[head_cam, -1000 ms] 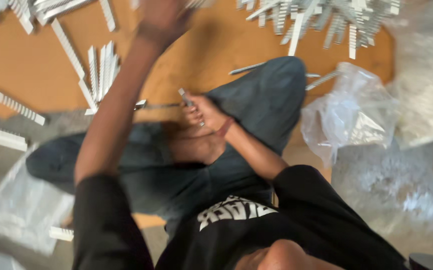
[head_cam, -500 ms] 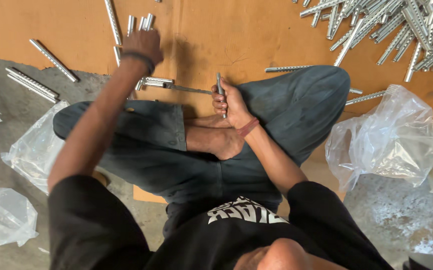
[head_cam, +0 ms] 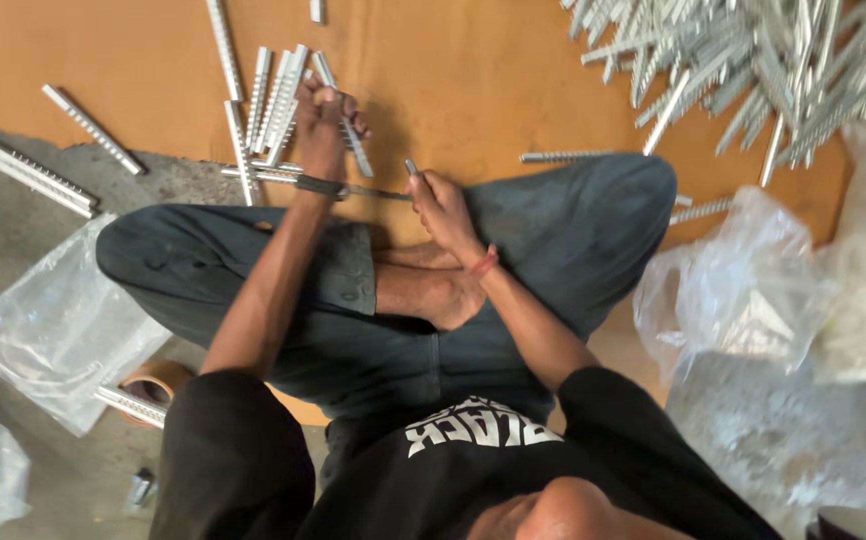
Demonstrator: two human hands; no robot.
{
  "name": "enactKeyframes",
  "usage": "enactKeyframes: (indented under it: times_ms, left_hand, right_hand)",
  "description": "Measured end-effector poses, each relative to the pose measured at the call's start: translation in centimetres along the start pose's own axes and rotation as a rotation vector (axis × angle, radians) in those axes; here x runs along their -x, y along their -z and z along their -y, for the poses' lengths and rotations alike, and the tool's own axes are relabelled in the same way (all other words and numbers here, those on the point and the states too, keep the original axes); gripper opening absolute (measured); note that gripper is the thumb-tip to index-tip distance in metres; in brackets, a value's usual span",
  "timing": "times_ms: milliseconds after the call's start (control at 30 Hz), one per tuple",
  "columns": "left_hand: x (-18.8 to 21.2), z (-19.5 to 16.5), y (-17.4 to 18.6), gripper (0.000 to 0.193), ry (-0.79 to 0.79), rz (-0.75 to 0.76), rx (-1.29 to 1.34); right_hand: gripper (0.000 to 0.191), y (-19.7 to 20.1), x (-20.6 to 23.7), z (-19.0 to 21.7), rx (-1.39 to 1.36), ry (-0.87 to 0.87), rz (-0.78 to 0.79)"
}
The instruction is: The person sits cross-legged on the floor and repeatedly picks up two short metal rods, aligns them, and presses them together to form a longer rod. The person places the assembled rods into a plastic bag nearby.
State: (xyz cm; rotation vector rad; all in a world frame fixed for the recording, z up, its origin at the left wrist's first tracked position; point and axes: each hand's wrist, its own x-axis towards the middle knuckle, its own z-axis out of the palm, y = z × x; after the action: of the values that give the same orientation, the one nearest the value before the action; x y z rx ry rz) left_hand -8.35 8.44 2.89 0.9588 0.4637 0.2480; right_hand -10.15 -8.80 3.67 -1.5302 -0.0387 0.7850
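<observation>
I sit cross-legged on the floor in dark trousers. My left hand is stretched forward over a small group of silver ridged metal bars lying on a brown board, and its fingers are closed around one bar. A dark band sits on that wrist. My right hand rests above my knee, gripping a small thin grey tool that points up. A thin rod lies between the two hands.
A big heap of the same bars fills the top right. Loose bars lie at the left. Clear plastic bags flank my legs. A brown tape roll sits by my left thigh.
My left hand drew back from a far forward reach to the small group of bars and closed on one. My right hand stayed by the knee holding the tool.
</observation>
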Motion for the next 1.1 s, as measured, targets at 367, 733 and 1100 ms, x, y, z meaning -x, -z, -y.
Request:
enactKeyframes:
  times_ms: [367, 733, 1100]
  left_hand:
    - [-0.7, 4.5, 1.2, 0.019, -0.003, -0.258, 0.522]
    - [0.1, 5.3, 0.4, 0.034, 0.164, 0.035, 0.686]
    - [-3.8, 3.0, 1.9, 0.030, 0.201, -0.142, 0.482]
  right_hand:
    - [0.021, -0.6, 0.3, 0.9, 0.549, 0.348, -0.092]
    - [0.028, 0.1, -1.5, -1.1, 0.063, 0.016, 0.190]
    - [0.029, 1.0, -1.5, -2.5, -0.815, -0.628, 0.538]
